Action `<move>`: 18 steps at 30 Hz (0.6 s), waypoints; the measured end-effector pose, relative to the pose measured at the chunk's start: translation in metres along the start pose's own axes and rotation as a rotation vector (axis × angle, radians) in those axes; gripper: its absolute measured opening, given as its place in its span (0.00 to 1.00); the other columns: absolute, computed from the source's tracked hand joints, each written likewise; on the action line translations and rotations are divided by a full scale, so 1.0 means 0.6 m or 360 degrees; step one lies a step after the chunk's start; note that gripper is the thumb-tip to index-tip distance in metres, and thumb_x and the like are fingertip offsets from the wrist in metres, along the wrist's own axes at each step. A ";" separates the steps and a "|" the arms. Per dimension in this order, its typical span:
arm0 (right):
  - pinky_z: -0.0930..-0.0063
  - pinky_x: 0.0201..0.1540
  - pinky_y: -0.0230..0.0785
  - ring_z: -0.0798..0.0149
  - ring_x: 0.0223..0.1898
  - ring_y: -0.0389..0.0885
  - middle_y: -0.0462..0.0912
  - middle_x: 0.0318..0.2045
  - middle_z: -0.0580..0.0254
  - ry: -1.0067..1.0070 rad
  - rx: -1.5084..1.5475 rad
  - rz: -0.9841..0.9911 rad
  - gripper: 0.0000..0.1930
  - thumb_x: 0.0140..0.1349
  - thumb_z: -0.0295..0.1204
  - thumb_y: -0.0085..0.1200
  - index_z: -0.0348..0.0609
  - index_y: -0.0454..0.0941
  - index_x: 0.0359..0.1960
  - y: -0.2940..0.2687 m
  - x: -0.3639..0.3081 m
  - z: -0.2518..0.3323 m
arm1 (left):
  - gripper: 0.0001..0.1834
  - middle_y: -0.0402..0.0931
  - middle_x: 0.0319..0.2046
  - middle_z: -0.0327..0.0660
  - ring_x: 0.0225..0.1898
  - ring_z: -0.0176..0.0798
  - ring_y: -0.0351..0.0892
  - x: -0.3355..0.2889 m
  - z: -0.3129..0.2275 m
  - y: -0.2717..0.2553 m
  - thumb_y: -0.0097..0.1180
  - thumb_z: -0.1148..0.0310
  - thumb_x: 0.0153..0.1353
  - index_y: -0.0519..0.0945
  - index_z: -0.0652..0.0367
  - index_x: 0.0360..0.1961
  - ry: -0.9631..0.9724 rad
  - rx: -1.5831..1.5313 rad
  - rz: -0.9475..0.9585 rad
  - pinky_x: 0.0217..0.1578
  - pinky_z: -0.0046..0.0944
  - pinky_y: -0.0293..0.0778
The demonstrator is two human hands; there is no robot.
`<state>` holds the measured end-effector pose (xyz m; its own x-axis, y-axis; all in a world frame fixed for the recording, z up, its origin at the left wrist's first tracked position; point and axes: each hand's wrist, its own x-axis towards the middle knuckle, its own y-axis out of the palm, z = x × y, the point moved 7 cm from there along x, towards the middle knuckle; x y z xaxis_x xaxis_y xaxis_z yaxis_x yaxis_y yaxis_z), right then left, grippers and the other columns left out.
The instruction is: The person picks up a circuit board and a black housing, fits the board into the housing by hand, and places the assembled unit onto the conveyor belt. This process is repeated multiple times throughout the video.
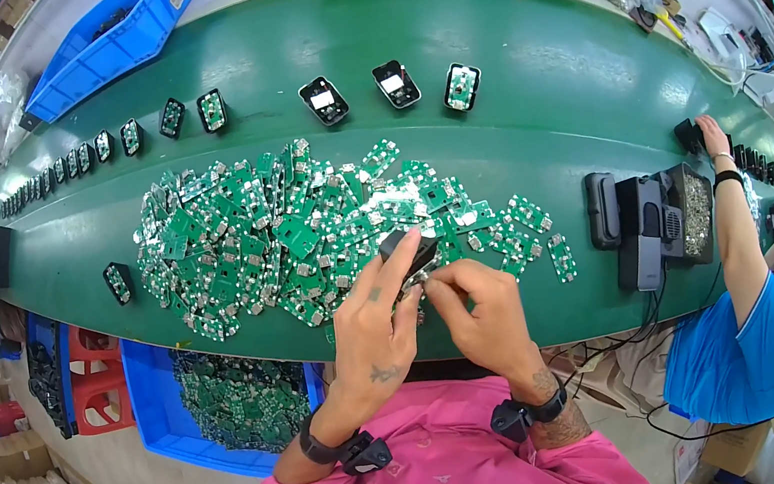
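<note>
My left hand [372,323] is closed around a small black plastic case [421,251], its index finger lying along the top. Close against the case's near side, my right hand [485,312] is pinched, thumb to forefinger; whatever is between those fingertips is too small and hidden to name. Both hands are over the near edge of a large heap of green circuit boards [300,237] on the green table [526,98]. To the left of the heap lies a black case with a board inside [118,283].
Open black cases [323,100] line the table's far side, trailing left in a long row. A blue bin [117,36] stands at far left; another blue bin [157,420] of boards sits below the table edge. At right are black devices [642,232] and a co-worker in a blue shirt [745,358].
</note>
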<state>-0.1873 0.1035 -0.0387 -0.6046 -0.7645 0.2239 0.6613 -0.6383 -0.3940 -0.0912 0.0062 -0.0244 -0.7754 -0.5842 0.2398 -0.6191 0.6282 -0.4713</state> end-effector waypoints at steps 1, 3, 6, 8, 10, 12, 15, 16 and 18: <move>0.76 0.30 0.68 0.70 0.25 0.77 0.81 0.26 0.61 0.0093 0.0074 -0.0065 0.05 0.65 0.23 0.55 0.35 0.80 0.39 -0.006 -0.001 -0.003 | 0.29 0.76 0.43 0.55 0.34 0.55 0.79 0.001 0.003 0.000 0.53 0.81 0.61 0.72 0.53 0.65 0.0006 0.0000 -0.0010 0.34 0.45 0.76; 0.78 0.30 0.68 0.73 0.26 0.76 0.81 0.26 0.64 0.0197 0.0201 -0.0214 0.06 0.65 0.23 0.55 0.35 0.80 0.41 -0.014 -0.002 -0.013 | 0.29 0.78 0.48 0.54 0.37 0.51 0.84 0.003 0.008 -0.008 0.53 0.81 0.63 0.71 0.54 0.65 0.0064 -0.0156 -0.0123 0.34 0.41 0.80; 0.77 0.30 0.71 0.72 0.26 0.79 0.83 0.28 0.61 0.0312 0.0406 -0.0298 0.08 0.64 0.27 0.59 0.33 0.81 0.38 -0.026 -0.006 -0.041 | 0.28 0.79 0.50 0.51 0.40 0.45 0.87 0.001 0.017 0.009 0.54 0.81 0.63 0.71 0.55 0.65 -0.0573 -0.0849 0.0287 0.35 0.37 0.83; 0.77 0.29 0.71 0.72 0.24 0.79 0.82 0.26 0.62 0.0363 0.0416 -0.0128 0.08 0.63 0.26 0.61 0.32 0.81 0.37 -0.013 -0.010 -0.048 | 0.29 0.79 0.51 0.49 0.42 0.39 0.86 -0.006 0.034 0.012 0.55 0.83 0.61 0.70 0.57 0.65 -0.0499 -0.0862 0.0324 0.38 0.35 0.85; 0.79 0.28 0.70 0.74 0.24 0.79 0.81 0.23 0.64 0.0443 0.0501 -0.0166 0.07 0.61 0.25 0.63 0.33 0.81 0.37 -0.013 -0.020 -0.046 | 0.30 0.76 0.53 0.48 0.42 0.38 0.84 -0.008 0.035 0.010 0.52 0.87 0.61 0.67 0.62 0.66 -0.0347 -0.0860 0.0325 0.42 0.34 0.84; 0.81 0.25 0.67 0.75 0.24 0.78 0.81 0.24 0.64 0.0347 0.0530 -0.0191 0.06 0.60 0.22 0.63 0.32 0.81 0.36 -0.015 -0.028 -0.029 | 0.32 0.76 0.52 0.47 0.44 0.35 0.83 -0.004 0.033 0.008 0.52 0.89 0.59 0.68 0.62 0.66 -0.0384 -0.0832 0.0322 0.42 0.33 0.83; 0.82 0.23 0.63 0.77 0.23 0.75 0.79 0.25 0.65 0.0235 0.0794 -0.0202 0.04 0.61 0.21 0.62 0.32 0.80 0.32 -0.005 -0.023 -0.015 | 0.33 0.78 0.52 0.48 0.45 0.36 0.84 -0.004 0.035 0.010 0.52 0.90 0.53 0.73 0.59 0.63 -0.0412 -0.0881 0.0266 0.40 0.34 0.84; 0.83 0.23 0.62 0.77 0.23 0.74 0.78 0.26 0.66 0.0270 0.0840 -0.0134 0.05 0.63 0.22 0.60 0.33 0.79 0.31 0.001 -0.023 -0.023 | 0.33 0.78 0.52 0.48 0.45 0.36 0.84 -0.002 0.034 0.012 0.52 0.90 0.53 0.73 0.59 0.63 -0.0413 -0.0880 0.0267 0.40 0.34 0.84; 0.83 0.22 0.62 0.77 0.23 0.73 0.77 0.26 0.66 0.0306 0.0884 -0.0069 0.07 0.65 0.22 0.58 0.33 0.78 0.29 0.002 -0.023 -0.033 | 0.34 0.77 0.53 0.47 0.44 0.34 0.83 0.005 0.023 0.011 0.51 0.90 0.54 0.73 0.57 0.63 -0.0302 -0.0768 0.0297 0.39 0.32 0.84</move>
<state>-0.1871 0.1153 -0.0599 -0.6716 -0.7397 0.0431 0.7364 -0.6598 0.1496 -0.0960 0.0015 -0.0385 -0.8691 -0.4945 0.0110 -0.4945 0.8683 -0.0375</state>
